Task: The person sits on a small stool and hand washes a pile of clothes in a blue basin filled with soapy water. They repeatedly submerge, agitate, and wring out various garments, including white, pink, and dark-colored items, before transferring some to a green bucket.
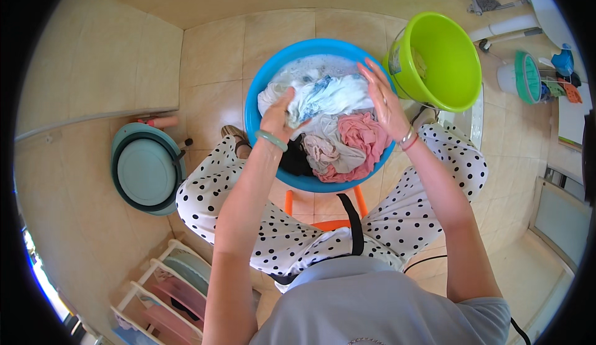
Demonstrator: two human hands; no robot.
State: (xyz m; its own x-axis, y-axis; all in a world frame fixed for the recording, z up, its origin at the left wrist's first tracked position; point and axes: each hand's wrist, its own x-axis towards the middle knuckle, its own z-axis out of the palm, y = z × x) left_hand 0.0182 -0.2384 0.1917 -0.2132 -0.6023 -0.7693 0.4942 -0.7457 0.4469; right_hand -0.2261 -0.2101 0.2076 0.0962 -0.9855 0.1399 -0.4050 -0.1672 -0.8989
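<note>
A blue basin (253, 106) in front of me holds wet laundry and sudsy water (323, 64). A white garment with blue patches (332, 95) lies across the top of the pile. My left hand (280, 116), with a green bangle at the wrist, curls round this garment's left end, thumb and fingers on either side of it. At its right end my right hand (386, 103) is open, fingers stretched out and palm toward the cloth. Nearer me in the basin are a pink garment (360, 135), a pale one (347, 158) and a black one (295, 158).
A lime-green bucket (456, 59) stands right of the basin. Folded grey-green basins (146, 171) lean at the left wall. A white rack (139, 289) with more basins is lower left. An orange stool (332, 224) is between my legs. A small bin (528, 77) stands far right.
</note>
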